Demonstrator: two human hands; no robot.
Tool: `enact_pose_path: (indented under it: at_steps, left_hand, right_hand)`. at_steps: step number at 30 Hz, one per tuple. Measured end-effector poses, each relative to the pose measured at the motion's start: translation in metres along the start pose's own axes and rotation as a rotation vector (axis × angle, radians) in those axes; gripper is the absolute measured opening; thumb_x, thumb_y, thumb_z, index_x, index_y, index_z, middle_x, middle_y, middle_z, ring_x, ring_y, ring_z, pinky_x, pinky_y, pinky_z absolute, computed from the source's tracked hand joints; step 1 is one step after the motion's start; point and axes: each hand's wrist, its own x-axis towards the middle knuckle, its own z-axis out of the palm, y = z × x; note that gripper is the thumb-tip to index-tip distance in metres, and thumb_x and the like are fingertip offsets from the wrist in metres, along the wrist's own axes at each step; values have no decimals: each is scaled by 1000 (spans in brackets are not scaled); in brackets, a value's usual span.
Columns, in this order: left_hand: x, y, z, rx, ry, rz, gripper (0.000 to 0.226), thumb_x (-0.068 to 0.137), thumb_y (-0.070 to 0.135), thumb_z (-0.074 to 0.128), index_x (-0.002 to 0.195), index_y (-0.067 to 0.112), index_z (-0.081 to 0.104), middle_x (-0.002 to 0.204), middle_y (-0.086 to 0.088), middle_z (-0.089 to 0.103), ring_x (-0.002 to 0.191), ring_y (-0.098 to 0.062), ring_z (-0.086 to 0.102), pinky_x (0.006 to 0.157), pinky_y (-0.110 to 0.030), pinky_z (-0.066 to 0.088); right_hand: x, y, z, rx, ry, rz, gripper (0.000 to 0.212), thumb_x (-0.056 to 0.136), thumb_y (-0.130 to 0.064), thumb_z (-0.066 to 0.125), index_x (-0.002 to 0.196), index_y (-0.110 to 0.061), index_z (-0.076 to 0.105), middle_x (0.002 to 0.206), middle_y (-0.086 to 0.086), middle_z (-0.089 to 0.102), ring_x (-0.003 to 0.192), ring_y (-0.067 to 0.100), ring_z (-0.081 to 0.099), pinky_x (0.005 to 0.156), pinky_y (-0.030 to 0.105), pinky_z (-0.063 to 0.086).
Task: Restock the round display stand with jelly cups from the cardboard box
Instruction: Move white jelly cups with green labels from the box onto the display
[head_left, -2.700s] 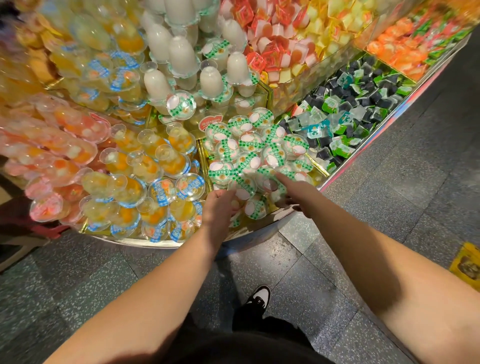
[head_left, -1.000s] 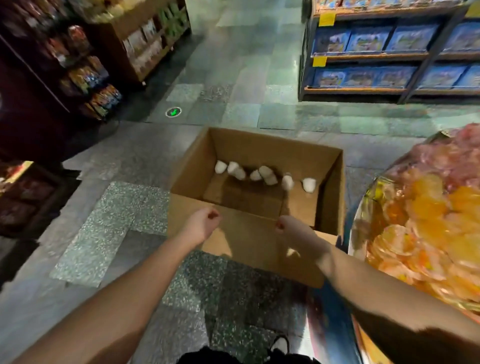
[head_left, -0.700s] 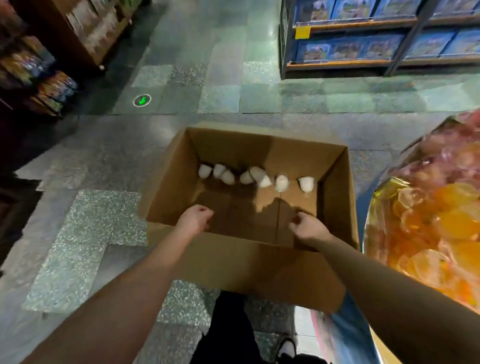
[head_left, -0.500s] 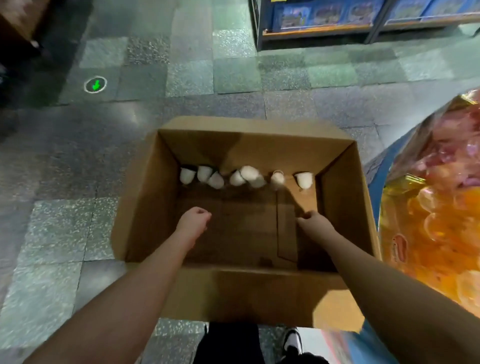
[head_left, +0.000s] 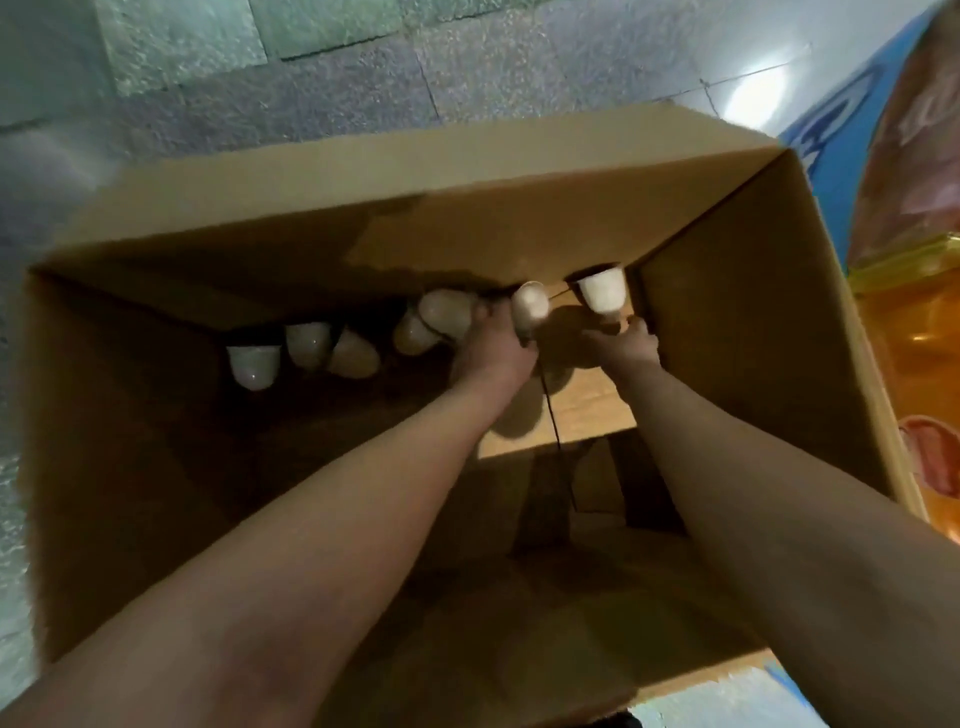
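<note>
The open cardboard box (head_left: 519, 208) stands on the floor below me, and both my forearms reach deep into it. Several white jelly cups (head_left: 306, 343) lie in a row along its far wall. My left hand (head_left: 493, 348) is at the right part of that row, its fingers curled round one jelly cup (head_left: 530, 306) and against another jelly cup (head_left: 444, 312). My right hand (head_left: 628, 340) has its fingertips at the narrow bottom of the rightmost cup (head_left: 602, 291) in the far right corner; its grip is hidden. The round display stand (head_left: 924, 332) shows at the right edge.
Grey and green stone floor tiles (head_left: 311, 67) surround the box. The stand's blue base (head_left: 841, 171) nearly touches the box's right wall. The near and left parts of the box bottom are bare and in shadow.
My head has dropped closer over the box. Both hands have gone from the middle of the box to the cups at its far wall, the left one closing on a cup.
</note>
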Motion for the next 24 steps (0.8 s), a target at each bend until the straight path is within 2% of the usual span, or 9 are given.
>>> enact_pose_path:
  at_steps: [3,6,9,11,14,18,20,22,24]
  left_hand:
    - [28,0,16,159,48,73,49,97,29,55,142,25,36,150,-3,28,121,-23,52,81,-30,41]
    - [48,1,26,264,7,102,56,98,28,50,149,25,26,154,-4,20,125,-29,48,85,-37,43]
    - [63,4,33,292,-28,152,47,99,28,51,144,23,38,152,-6,26,127,-30,44,97,-36,42]
    - [70,1,36,291,-29,154,43,99,25,50,141,23,42,149,-7,31,126,-29,46,99,-38,43]
    - [70,-2,36,329,-65,101,52,96,21,53,145,24,36,147,-7,33,121,-29,49,94,-40,48]
    - [55,4,33,506,-140,76,56,96,22,55,148,22,33,149,-10,31,125,-29,47,91,-35,45]
    - [41,5,33,567,-133,87,58,94,24,60,146,22,34,146,-11,35,126,-30,43,86,-35,42]
    - [24,2,36,557,-137,112,57,93,27,63,143,23,37,142,-10,38,125,-30,43,84,-37,43]
    - [8,0,36,489,-144,121,51,93,33,61,139,24,40,139,-8,39,117,-28,48,77,-37,44]
  right_hand:
    - [24,-5,11,-18,35,36,88,85,-43,71,155,-21,21,155,13,25,139,37,35,112,52,36]
    - [42,-8,14,-67,50,13,82,88,-44,66,153,-20,24,154,15,27,136,37,37,112,49,35]
    - [48,-2,14,-154,78,-42,65,91,-41,61,147,-17,37,148,16,37,133,35,41,111,44,35]
    - [40,10,16,-178,69,-52,54,92,-37,59,140,-17,45,142,14,43,128,34,46,108,44,39]
    - [19,35,22,-143,-3,-17,46,86,-37,66,126,-18,55,126,10,55,110,30,58,98,47,49]
    - [0,50,25,-121,-132,31,70,72,-49,69,132,-17,50,122,11,56,107,30,58,94,47,52]
    - [-1,54,28,-116,-131,31,73,72,-56,72,130,-18,51,120,9,58,105,28,60,94,45,52]
    - [-5,58,29,-118,-98,36,67,75,-56,73,126,-17,55,117,8,61,102,25,62,92,42,53]
    - [-12,64,27,-134,-98,70,56,78,-45,74,121,-13,58,110,8,63,96,23,63,90,38,54]
